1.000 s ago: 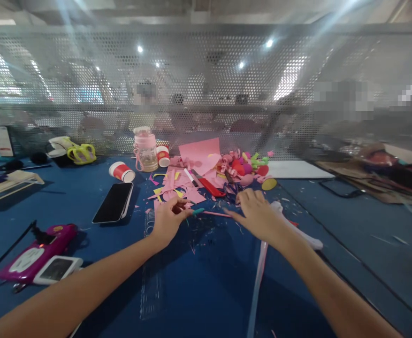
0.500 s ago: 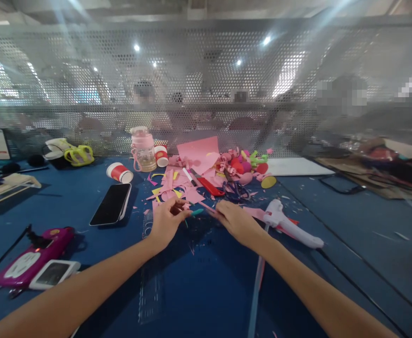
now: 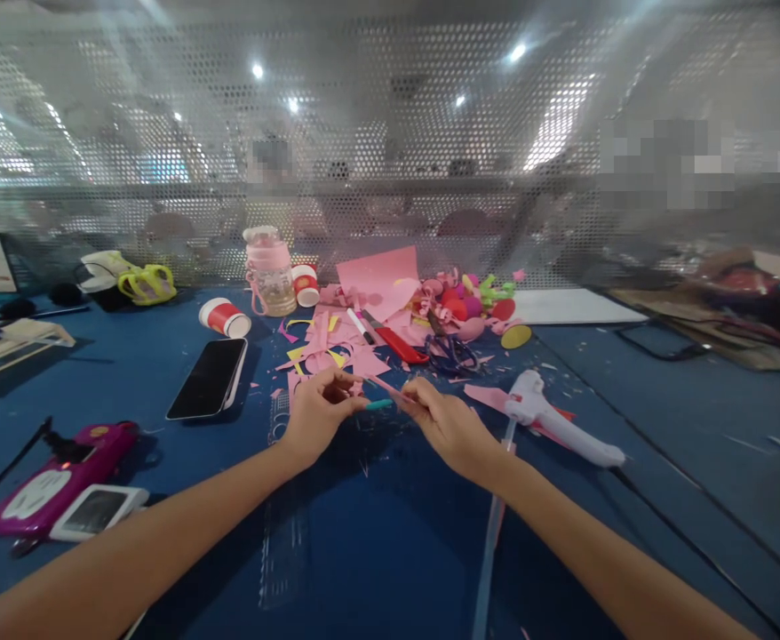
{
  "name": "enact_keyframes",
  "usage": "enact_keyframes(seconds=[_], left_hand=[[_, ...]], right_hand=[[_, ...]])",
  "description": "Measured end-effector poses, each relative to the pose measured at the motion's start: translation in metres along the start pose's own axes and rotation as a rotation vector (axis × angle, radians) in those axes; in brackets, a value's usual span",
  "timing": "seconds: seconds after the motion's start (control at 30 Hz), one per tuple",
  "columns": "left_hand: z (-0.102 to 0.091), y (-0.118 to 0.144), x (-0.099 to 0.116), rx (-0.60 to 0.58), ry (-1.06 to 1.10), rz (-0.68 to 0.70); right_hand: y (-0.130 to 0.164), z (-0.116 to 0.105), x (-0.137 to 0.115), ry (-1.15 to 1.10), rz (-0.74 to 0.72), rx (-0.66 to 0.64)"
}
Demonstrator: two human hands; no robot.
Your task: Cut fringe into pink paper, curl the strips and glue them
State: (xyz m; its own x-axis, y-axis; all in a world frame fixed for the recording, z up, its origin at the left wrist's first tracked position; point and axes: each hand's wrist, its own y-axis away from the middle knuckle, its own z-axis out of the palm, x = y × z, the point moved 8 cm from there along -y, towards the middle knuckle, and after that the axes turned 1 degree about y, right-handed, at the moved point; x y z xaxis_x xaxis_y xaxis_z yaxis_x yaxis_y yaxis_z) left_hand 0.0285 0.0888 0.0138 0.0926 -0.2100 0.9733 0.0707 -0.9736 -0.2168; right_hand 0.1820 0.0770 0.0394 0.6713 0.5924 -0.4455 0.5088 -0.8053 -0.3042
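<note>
My left hand (image 3: 320, 416) is closed in a pinch just above the blue table. A small teal piece (image 3: 379, 404) shows at its thumb tip; I cannot make out what kind of thing it is. My right hand (image 3: 449, 428) grips one end of a narrow pink paper strip (image 3: 385, 388), fingers pressed together. That strip reaches across towards my left fingertips, which partly hide its far end. Beyond both hands lies a heap of pink paper scraps (image 3: 367, 361), with a red-handled cutter (image 3: 396, 341) and dark-handled scissors (image 3: 452, 354) on it.
A white glue gun (image 3: 560, 422) lies at right, near a clear strip (image 3: 492, 542). Left are a phone (image 3: 209, 380), a magenta device (image 3: 63, 484) and a tipped paper cup (image 3: 225, 317). A pink-lidded bottle (image 3: 270, 276) stands before the perforated screen (image 3: 377, 133). A clear ruler (image 3: 280, 542) lies in front.
The view has tilted and shifted slightly. Both hands stay close together at the strip; the right hand's fingers have turned a little, and the teal piece remains by the left thumb.
</note>
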Motion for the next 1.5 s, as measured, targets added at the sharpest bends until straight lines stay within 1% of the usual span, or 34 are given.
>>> enact_keyframes(seconds=[0.1,0.17,0.33,0.57,0.77,0.93,1.2,1.5], left_hand=[[0.001,0.000,0.000,-0.003,0.033,0.001],[0.001,0.000,0.000,-0.013,0.051,0.003],[0.000,0.000,0.000,-0.010,0.031,0.005],[-0.004,0.000,-0.001,0.039,0.015,-0.003],[-0.005,0.000,0.001,0.046,0.053,0.010],[-0.004,0.001,0.002,0.043,0.068,-0.001],[-0.003,0.001,0.002,0.039,0.059,0.011],[-0.002,0.001,0.002,0.033,0.059,0.005]], right_hand=[[0.001,-0.003,-0.009,0.012,-0.070,0.008],[0.001,-0.004,-0.010,0.009,-0.073,0.013],[0.002,-0.005,-0.005,-0.029,-0.023,0.026],[0.005,-0.003,-0.006,-0.192,0.066,0.096],[0.008,0.010,-0.007,-0.356,0.125,0.043],[0.009,0.009,-0.009,-0.351,0.108,0.050],[0.010,0.013,-0.006,-0.387,0.123,0.031],[0.008,0.015,-0.005,-0.330,0.108,0.019]])
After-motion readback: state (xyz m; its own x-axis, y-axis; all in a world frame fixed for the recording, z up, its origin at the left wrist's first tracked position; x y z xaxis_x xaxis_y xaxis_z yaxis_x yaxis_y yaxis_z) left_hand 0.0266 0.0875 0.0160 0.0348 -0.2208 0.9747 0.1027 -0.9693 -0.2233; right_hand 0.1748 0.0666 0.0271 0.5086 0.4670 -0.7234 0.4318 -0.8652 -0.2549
